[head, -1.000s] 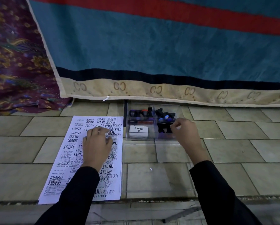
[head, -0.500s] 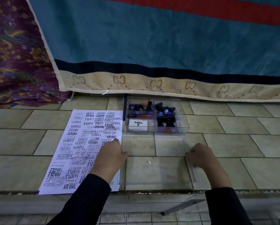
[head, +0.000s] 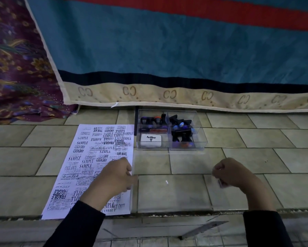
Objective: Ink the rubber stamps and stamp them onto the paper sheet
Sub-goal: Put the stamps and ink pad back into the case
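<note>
Paper sheet [head: 89, 166] lies flat on tiled floor [head: 265, 157], left of centre, reaching the near edge, and is crowded with black stamp prints (SAMPLE, FRAGILE, AIR MAIL, AMENDED). Rubber stamps [head: 181, 129] are piled in clear box [head: 202, 134], just right of the sheet's far corner, by the floor's far edge. White Artline ink pad [head: 151, 140] sits in the box's front-left compartment. Clear lid [head: 171, 191] is on the floor in front of the box, beside the sheet. Left hand [head: 114, 179], fingers curled, grips the lid's left edge and partly overlaps the sheet. Right hand [head: 235, 173], also curled, holds the lid's right edge. Both wear black sleeves. Blue blanket [head: 167, 50] hangs behind the box; purple patterned cloth [head: 16, 68] is far left.
</note>
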`<state>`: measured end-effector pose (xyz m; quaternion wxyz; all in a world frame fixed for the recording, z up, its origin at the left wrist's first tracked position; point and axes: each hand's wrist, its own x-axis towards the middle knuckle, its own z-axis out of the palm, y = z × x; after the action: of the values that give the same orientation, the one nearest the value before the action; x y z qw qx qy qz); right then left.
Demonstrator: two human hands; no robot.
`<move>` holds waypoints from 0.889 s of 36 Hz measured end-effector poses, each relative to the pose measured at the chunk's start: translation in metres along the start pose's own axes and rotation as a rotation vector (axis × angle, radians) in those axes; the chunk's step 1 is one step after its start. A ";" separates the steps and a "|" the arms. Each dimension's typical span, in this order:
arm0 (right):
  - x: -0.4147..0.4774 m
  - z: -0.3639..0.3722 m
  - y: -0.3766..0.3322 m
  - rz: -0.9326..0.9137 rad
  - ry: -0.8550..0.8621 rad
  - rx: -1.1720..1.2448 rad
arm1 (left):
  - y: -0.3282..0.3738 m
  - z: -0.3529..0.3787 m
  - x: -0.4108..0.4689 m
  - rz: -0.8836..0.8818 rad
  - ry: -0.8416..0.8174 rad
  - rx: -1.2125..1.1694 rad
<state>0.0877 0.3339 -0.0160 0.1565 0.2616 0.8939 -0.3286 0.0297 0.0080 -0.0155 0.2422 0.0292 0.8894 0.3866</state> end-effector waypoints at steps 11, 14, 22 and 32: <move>0.040 -0.030 -0.046 -0.188 0.330 0.224 | 0.052 -0.047 0.035 0.189 0.272 -0.256; 0.064 -0.033 -0.066 -0.164 0.406 0.212 | 0.058 -0.049 0.072 0.163 0.336 -0.251; 0.105 -0.031 -0.080 -0.108 0.435 0.096 | 0.061 -0.040 0.126 0.157 0.374 -0.126; 0.119 -0.028 -0.078 -0.136 0.488 0.027 | 0.056 -0.035 0.137 0.159 0.377 -0.127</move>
<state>-0.0571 0.3457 -0.0099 -0.0897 0.2745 0.9163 -0.2776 -0.1146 0.0570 -0.0119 0.0419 0.0110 0.8877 0.4583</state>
